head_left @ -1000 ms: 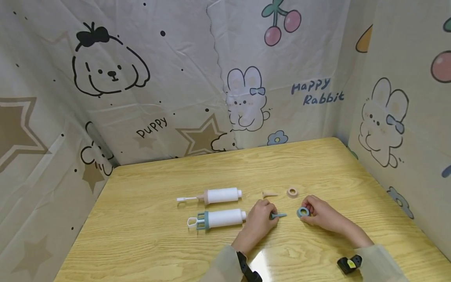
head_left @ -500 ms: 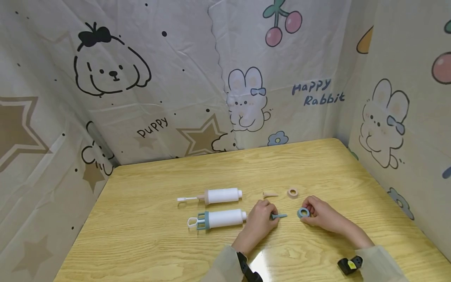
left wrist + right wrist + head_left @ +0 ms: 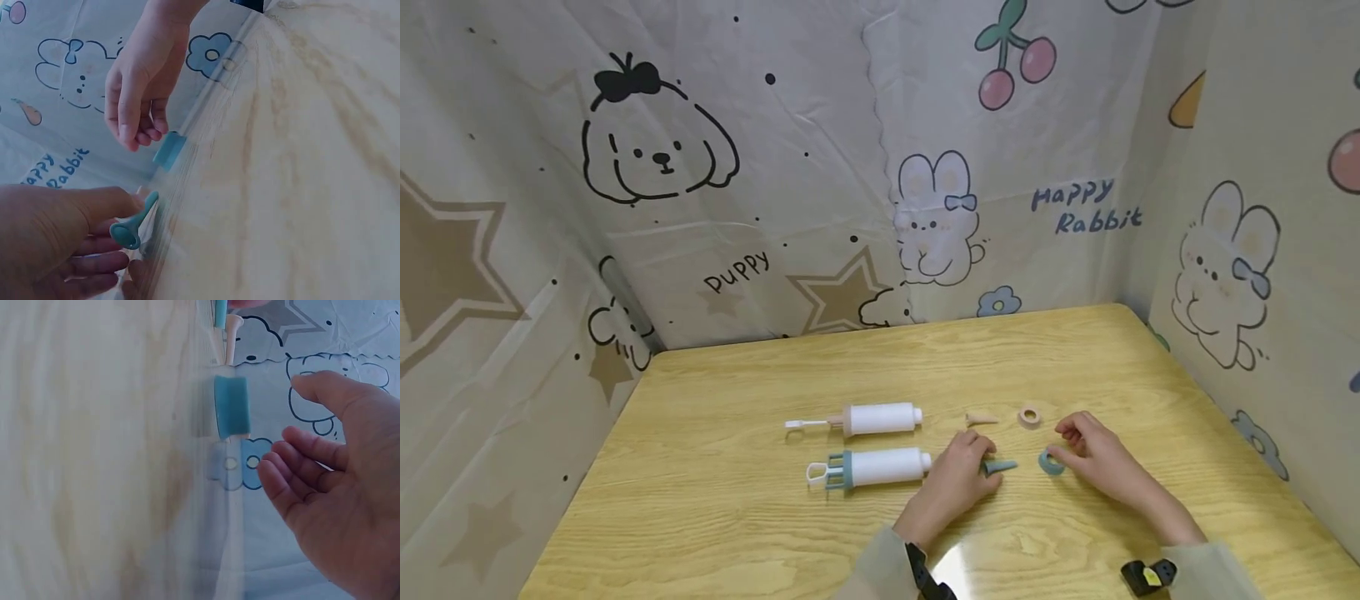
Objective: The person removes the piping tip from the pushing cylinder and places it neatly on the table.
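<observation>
My left hand (image 3: pixel 957 471), fingers loosely spread, is beside a small teal cone-shaped nozzle (image 3: pixel 1002 467) on the wooden table. In the left wrist view the nozzle's flared end (image 3: pixel 125 236) faces the camera, with the thumb and fingers around it but not closed. To the right, my right hand (image 3: pixel 1101 457) hovers by a teal ring (image 3: pixel 1051 463). The right wrist view shows its fingers relaxed and apart from the ring. Behind these lie a beige nozzle (image 3: pixel 981 419) and a beige ring (image 3: pixel 1029 417).
Left of the hands lie two white syringe-like cylinders: one (image 3: pixel 883 417) with a beige end and white plunger, the other (image 3: pixel 889 467) with a teal end and looped white handle. Printed cloth (image 3: pixel 820 167) walls in the wooden table (image 3: pixel 737 533) at the back and sides.
My right hand has let go of the teal ring and drawn slightly back. The left fingers have loosened from the teal nozzle. The head view has shifted slightly.
</observation>
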A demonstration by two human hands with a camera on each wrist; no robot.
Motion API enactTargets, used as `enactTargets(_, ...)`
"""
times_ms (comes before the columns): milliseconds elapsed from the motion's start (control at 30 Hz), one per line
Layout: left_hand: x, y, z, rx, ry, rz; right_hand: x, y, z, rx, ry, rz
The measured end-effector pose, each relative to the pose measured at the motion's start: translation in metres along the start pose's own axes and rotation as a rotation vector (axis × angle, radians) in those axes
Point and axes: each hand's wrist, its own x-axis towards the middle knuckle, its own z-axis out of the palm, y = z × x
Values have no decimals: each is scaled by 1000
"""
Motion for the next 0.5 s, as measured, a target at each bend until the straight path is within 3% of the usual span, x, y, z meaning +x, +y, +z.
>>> enactTargets(100, -1, -2, -1, 21, 75, 56, 4, -3, 4, -17, 74, -66)
enactTargets(267, -1, -9, -6, 92, 372, 221, 6, -15, 13, -40, 177, -191)
enactTargets(333, 0, -13, -10, 113, 485, 260, 7, -20, 15, -45, 209, -220)
enactTargets(400, 0, -18, -15, 126, 555, 266, 9, -25, 18, -54, 235, -233)
enactTargets(500, 0, -26, -23, 122, 606, 233, 13, -32, 20, -62, 261, -239)
